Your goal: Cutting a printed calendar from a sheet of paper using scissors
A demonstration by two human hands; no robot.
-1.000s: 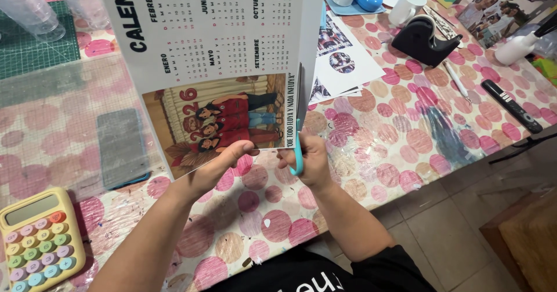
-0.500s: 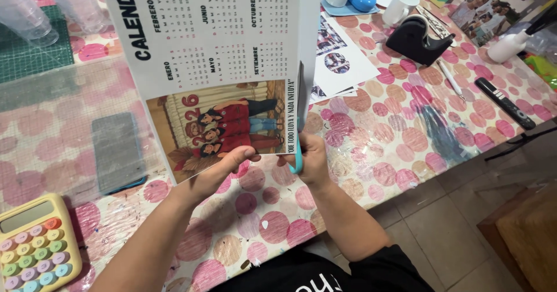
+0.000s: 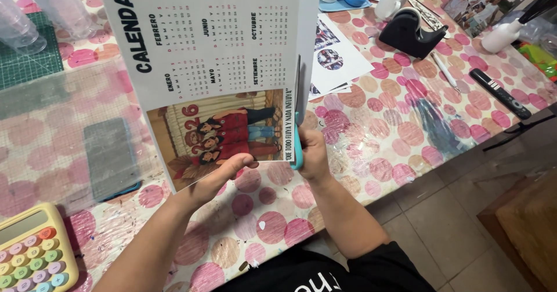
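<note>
A printed calendar sheet [image 3: 214,54] with a photo at its lower end is held up over the table. My left hand [image 3: 212,179] pinches its lower edge just under the photo. My right hand [image 3: 313,153] grips teal-handled scissors [image 3: 297,124] whose blades run up along the sheet's right side, with a narrow white strip [image 3: 309,31] parting from the sheet to the right of the blades.
The table wears a pink-dotted cover [image 3: 371,135]. A dark phone [image 3: 111,157] and a pastel calculator [image 3: 32,254] lie left. A black tape dispenser [image 3: 413,32], white mug [image 3: 392,1], black marker [image 3: 499,93], printed papers [image 3: 339,60] and a green cutting mat [image 3: 29,54] lie further off.
The scissors have advanced further up the sheet's right side and the cut strip has grown longer. The sheet has shifted slightly right and toward me. Both hands keep their hold.
</note>
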